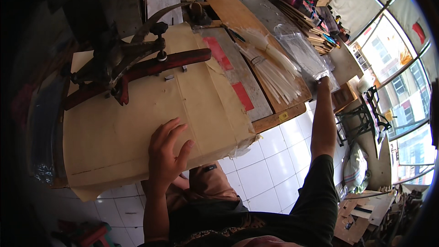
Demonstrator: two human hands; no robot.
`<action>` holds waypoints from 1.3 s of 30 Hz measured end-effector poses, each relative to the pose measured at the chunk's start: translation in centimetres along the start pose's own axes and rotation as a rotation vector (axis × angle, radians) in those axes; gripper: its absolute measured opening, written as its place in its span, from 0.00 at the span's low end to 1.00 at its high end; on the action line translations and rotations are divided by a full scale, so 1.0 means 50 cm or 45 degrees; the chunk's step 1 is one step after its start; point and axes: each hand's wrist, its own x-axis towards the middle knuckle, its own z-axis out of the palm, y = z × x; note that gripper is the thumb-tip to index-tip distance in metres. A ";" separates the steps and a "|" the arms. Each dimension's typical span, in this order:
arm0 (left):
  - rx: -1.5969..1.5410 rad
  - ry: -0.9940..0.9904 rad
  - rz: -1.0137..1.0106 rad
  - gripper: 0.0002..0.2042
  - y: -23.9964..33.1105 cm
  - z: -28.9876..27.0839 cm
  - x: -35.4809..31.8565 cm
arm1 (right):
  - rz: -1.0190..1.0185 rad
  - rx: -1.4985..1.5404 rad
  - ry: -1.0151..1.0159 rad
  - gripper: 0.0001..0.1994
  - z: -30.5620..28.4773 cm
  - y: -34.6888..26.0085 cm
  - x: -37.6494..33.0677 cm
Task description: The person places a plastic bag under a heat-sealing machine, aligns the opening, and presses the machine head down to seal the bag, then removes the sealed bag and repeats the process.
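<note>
My left hand (167, 146) is over the near part of a tabletop covered in tan paper (137, 132). Its fingers are loosely bent and apart, with nothing in them. Far out to the right, my right hand (323, 80) has its fingers closed at the near end of a stack of clear plastic bags (299, 50); the fingertips are partly hidden. Beside that stack, bundles of whitish plastic strips (274, 73) lie on a wooden board. A dark press-like machine with a curved red bar (169, 62) reaches over the tan paper from the left.
Two small metal pieces, one a grey block (169, 77), sit near the bar. Red patches (242, 96) mark the grey surface beyond the paper. Stacked wooden slats (306, 25) stand at the far right. A stuffed sack (356, 169) rests on the tiled floor (265, 169).
</note>
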 end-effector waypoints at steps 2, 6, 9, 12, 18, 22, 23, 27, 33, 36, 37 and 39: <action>0.001 0.016 -0.007 0.16 -0.001 0.002 -0.004 | 0.092 0.062 0.171 0.26 0.006 -0.007 -0.057; 0.008 0.015 -0.031 0.16 0.003 0.000 -0.003 | 0.153 0.064 0.360 0.28 0.040 -0.004 -0.115; -0.021 -0.005 0.002 0.17 0.009 0.016 0.006 | -0.071 -0.065 0.229 0.28 -0.004 -0.023 -0.037; -0.042 0.014 0.020 0.16 0.004 0.015 0.009 | -0.251 -0.171 0.205 0.28 -0.006 -0.023 -0.003; -0.101 0.064 0.067 0.16 -0.002 0.002 0.006 | -0.946 -0.131 0.414 0.30 0.009 -0.080 -0.098; -0.235 0.222 0.278 0.14 -0.013 -0.035 -0.036 | -1.238 0.376 -0.482 0.18 0.091 0.044 -0.428; -0.280 0.282 0.366 0.14 -0.010 -0.055 -0.051 | -1.334 0.254 -0.609 0.17 0.068 0.049 -0.561; 0.018 0.355 0.423 0.09 -0.030 -0.249 -0.052 | -1.200 0.103 -1.362 0.11 -0.025 0.106 -0.892; 0.951 0.193 -0.290 0.20 -0.324 -0.625 -0.023 | -1.469 -0.054 -1.996 0.07 -0.062 0.138 -1.088; 1.298 -0.371 -1.095 0.34 -0.411 -0.761 -0.071 | -1.496 -0.128 -2.052 0.07 -0.051 0.155 -1.112; 1.241 -0.340 -1.093 0.34 -0.420 -0.770 -0.071 | -1.481 -0.181 -2.051 0.07 -0.055 0.157 -1.110; 1.108 -0.297 -1.099 0.34 -0.417 -0.769 -0.080 | -1.354 -0.220 -2.054 0.06 -0.061 0.166 -1.098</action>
